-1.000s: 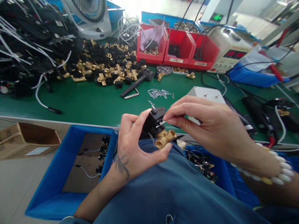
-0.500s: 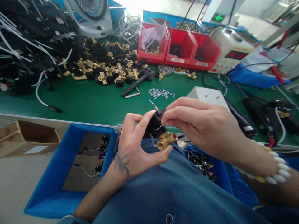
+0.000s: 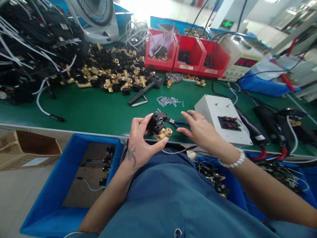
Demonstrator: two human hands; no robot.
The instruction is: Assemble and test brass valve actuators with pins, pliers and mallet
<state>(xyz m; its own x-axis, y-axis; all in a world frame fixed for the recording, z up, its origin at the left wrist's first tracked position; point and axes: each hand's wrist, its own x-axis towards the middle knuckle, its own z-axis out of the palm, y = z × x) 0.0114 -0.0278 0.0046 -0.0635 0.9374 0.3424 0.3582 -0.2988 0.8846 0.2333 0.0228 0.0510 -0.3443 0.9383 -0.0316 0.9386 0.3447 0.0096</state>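
My left hand [image 3: 138, 148] grips a motorized valve with a black housing [image 3: 156, 121] and a brass body [image 3: 163, 134], held over the front edge of the bench. A wire clip shows on the black part, just above the brass. To the right, my right hand [image 3: 201, 134] is open, its thumb and fingers apart. Blue-handled pliers [image 3: 176, 123] lie on the bench, their handles between that thumb and the fingers; contact I cannot tell. Behind the valve rests a heap of silver wire clips [image 3: 168, 101].
A black mallet [image 3: 143, 91] and a pile of brass valve bodies [image 3: 119, 74] lie at the back left. Red bins [image 3: 188, 67] stand behind. A grey switch box [image 3: 210, 109] sits to the right. Blue crates [image 3: 42, 198] flank me below the bench.
My right hand has let go of the valve and moved right to the pliers, opening its fingers. My left hand has tilted the valve and moved it slightly left. The clip now lies against the black part.
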